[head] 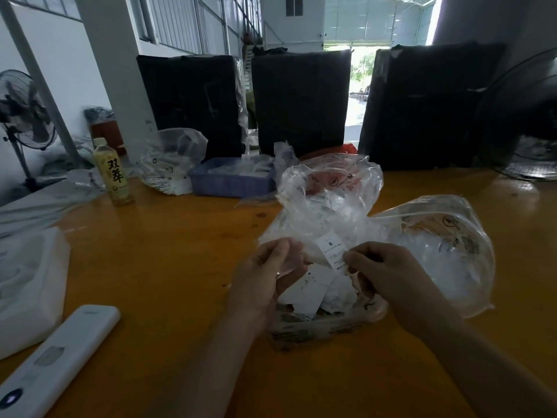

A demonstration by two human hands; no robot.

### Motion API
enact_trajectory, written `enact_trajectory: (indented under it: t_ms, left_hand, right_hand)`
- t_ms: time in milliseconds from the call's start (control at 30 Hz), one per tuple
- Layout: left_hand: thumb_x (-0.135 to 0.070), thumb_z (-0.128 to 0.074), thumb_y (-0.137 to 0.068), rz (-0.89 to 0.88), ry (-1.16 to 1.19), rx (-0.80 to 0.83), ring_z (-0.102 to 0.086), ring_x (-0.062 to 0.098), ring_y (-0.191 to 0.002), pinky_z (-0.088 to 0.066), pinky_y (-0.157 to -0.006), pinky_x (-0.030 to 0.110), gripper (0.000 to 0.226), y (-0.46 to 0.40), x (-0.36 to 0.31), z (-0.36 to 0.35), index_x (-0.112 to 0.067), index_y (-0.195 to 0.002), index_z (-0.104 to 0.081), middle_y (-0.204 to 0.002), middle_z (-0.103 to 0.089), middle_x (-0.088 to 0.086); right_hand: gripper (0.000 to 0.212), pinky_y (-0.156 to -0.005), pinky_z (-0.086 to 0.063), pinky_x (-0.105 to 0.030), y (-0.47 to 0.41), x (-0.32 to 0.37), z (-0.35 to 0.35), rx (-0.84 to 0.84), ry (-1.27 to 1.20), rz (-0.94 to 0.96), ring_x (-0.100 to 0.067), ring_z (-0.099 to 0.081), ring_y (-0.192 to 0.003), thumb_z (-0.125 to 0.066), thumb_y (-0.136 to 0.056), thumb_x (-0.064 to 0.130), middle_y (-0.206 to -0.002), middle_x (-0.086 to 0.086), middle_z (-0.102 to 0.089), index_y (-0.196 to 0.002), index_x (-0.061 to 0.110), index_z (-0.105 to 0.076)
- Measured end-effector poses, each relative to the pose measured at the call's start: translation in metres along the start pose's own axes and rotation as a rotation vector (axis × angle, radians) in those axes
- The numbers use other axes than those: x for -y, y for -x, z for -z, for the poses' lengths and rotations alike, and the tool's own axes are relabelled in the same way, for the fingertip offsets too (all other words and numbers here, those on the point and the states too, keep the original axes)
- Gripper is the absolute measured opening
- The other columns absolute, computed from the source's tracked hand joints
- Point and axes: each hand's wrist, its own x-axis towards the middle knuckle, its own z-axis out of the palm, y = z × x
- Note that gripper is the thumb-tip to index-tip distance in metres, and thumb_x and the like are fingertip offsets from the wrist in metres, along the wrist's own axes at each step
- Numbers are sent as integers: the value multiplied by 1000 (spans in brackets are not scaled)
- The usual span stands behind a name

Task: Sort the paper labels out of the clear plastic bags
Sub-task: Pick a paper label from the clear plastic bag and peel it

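A small clear plastic bag (297,254) is stretched between my hands over the orange table (168,251). My left hand (265,273) pinches its left end. My right hand (379,270) pinches a white paper label (333,248) marked "S" at the bag's right end. Below my hands lies a pile of loose white labels (316,292) in a low tray. Behind it stands a big crumpled clear bag (328,194) with more small bags inside. Another large clear bag (446,245) lies to the right.
A blue tray (232,184) with packets, a clear bag (171,158) and a yellow drink bottle (110,173) stand at the back left. A white remote (57,357) and a white box (27,285) lie at the near left. Black-wrapped bales (301,101) and a fan (524,116) line the far side.
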Motion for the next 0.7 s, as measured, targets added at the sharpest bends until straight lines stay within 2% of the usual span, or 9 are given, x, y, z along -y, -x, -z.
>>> enact_trajectory:
  t_ms: [67, 133, 233, 367, 467, 533, 600, 700]
  left_hand:
    - [-25, -71, -86, -15, -37, 35, -79, 20, -101, -63, -74, 24, 30, 0, 2, 0, -7, -109, -78, -110, -81, 12]
    - [-23, -71, -85, -14, -21, 64, -79, 22, -101, -62, -76, 23, 35, 0, 3, 0, -5, -114, -76, -111, -80, 13]
    - [-21, -73, -82, -7, 13, 70, -80, 27, -99, -63, -75, 22, 40, -1, 3, 1, -3, -118, -72, -108, -80, 18]
    - [-22, -76, -81, -16, 12, 72, -79, 32, -100, -63, -77, 25, 36, -1, 6, 2, -3, -112, -72, -108, -79, 20]
    - [-21, -77, -82, -26, -23, 96, -78, 31, -103, -63, -80, 24, 25, -1, 8, 4, -8, -103, -80, -110, -80, 18]
    - [-19, -77, -83, -31, -49, 125, -78, 30, -106, -63, -83, 24, 19, 0, 9, 5, -11, -99, -83, -111, -79, 18]
    - [-18, -78, -83, -40, -81, 146, -77, 30, -107, -62, -84, 24, 22, 1, 9, 4, -10, -103, -82, -111, -79, 18]
    - [-19, -77, -83, -54, -126, 158, -77, 28, -108, -61, -85, 23, 32, 4, 8, 3, -6, -113, -78, -112, -80, 16]
  right_hand:
    - [22, -62, -48, -35, 0, 0, 0, 3, -49, 1, -17, -55, -57, -66, -99, 25, -65, -6, -65, -79, 19, -74]
    - [21, -68, -53, -35, -1, 1, -1, 4, -97, 13, -20, -62, -65, -66, -98, 24, -76, -8, -70, -79, 22, -74]
    - [23, -73, -59, -31, 1, 3, -3, -11, -160, 45, -22, -71, -75, -67, -97, 21, -85, -6, -74, -75, 24, -74]
    - [9, -69, -60, -26, 5, 7, -2, -57, -226, 89, -25, -74, -79, -67, -96, 14, -88, -8, -76, -89, 12, -71]
    - [6, -72, -61, -31, 6, 8, 0, -142, -142, 184, -22, -74, -75, -65, -98, 15, -85, -6, -75, -100, 13, -71]
    - [8, -70, -59, -23, 6, 10, 0, -199, -27, 266, -11, -72, -71, -64, -99, 18, -81, 2, -75, -104, 19, -70]
    - [8, -68, -55, -14, 7, 12, 1, -232, 85, 351, -3, -70, -70, -64, -99, 20, -77, 7, -74, -103, 25, -68]
    - [13, -70, -54, -13, 10, 15, 1, -243, 215, 462, 1, -69, -72, -65, -98, 18, -74, 10, -71, -103, 30, -66]
